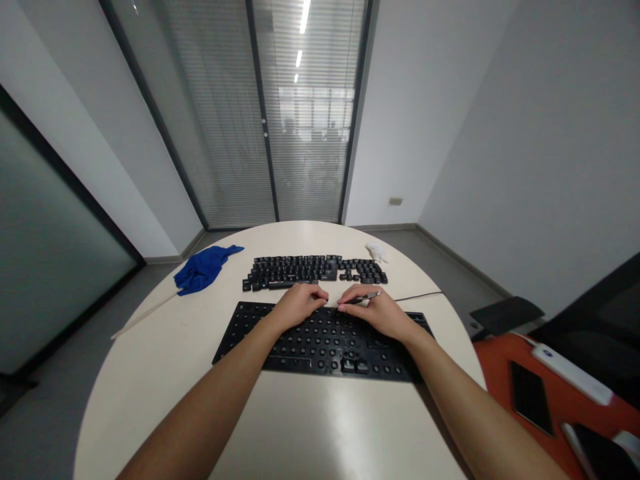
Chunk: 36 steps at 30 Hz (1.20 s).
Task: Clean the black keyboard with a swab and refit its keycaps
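A black keyboard (pixel 315 348) lies across the table in front of me, most of its keycaps off and the bare switch posts showing. Two keycaps (pixel 355 366) sit on it near the front edge. My right hand (pixel 376 310) grips a slim dark pen-like tool (pixel 369 296) with a silvery end, its tip down at the keyboard's back edge. Just left of that tip, my left hand (pixel 300 308) is closed in a pinch over the back rows. What its fingertips hold, if anything, is too small to tell. Behind both hands, loose black keycaps (pixel 295 268) lie in keyboard order.
A blue cloth (pixel 203 269) with a pale stick (pixel 145 315) lies at the table's left. Crumpled white tissue (pixel 377 252) sits at the back right. A black cable (pixel 420 295) runs off the right edge. An orange chair (pixel 505 373) holds a phone (pixel 531 398) and a white power strip (pixel 573 373).
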Motion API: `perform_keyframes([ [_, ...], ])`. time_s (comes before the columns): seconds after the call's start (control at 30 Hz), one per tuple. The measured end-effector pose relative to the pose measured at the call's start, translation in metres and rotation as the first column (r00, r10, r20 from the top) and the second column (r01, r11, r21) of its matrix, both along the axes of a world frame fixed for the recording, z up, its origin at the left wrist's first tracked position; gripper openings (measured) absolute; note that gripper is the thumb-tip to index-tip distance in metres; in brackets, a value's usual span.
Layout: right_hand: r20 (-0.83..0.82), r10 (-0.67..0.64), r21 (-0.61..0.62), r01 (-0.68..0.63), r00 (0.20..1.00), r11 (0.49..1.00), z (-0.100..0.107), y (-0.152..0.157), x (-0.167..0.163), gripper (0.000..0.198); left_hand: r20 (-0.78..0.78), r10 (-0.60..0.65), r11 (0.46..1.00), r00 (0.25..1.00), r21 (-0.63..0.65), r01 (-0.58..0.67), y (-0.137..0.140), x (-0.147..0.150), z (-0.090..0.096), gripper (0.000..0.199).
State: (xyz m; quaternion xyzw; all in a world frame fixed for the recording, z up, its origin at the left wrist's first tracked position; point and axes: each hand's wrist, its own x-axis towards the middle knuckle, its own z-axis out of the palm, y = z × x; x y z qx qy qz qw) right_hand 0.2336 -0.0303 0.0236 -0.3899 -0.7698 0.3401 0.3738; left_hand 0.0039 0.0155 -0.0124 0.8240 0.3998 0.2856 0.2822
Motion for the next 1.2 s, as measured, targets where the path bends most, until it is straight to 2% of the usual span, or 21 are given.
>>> perform_keyframes([
  [0.2,0.008,0.023,-0.002,-0.023,1.0,1.0,-0.002,0.001,0.001,0.019,-0.081,0.066,0.998,0.995,0.025,-0.064,-0.001,0.003,0.002,0.016],
  [0.33,0.012,0.025,0.004,-0.025,1.0,1.0,-0.003,0.002,0.002,0.018,-0.197,0.088,0.99,0.977,0.123,-0.065,-0.003,0.004,0.005,0.016],
  [0.47,0.004,0.032,-0.004,-0.031,0.999,0.999,-0.004,0.002,0.002,0.017,-0.236,0.079,0.972,0.969,0.235,-0.022,-0.006,0.008,0.01,0.012],
  [0.63,0.003,0.035,-0.011,-0.035,0.999,0.999,-0.005,0.002,0.004,0.019,-0.316,0.126,0.953,0.94,0.302,-0.026,-0.008,0.015,0.014,0.012],
  [0.8,0.002,0.035,-0.013,-0.035,0.999,0.999,-0.006,0.003,0.006,0.02,-0.312,0.205,0.947,0.928,0.302,-0.108,-0.008,0.018,0.012,0.016],
  [0.97,0.002,0.036,-0.015,-0.036,0.999,0.999,-0.008,0.004,0.007,0.019,-0.332,0.173,0.945,0.927,0.32,-0.061,-0.007,0.019,0.013,0.014],
  [1.2,0.014,0.034,-0.013,-0.034,0.999,0.999,-0.007,0.004,0.007,0.016,-0.378,0.194,0.938,0.905,0.341,-0.059,-0.007,0.023,0.014,0.012],
])
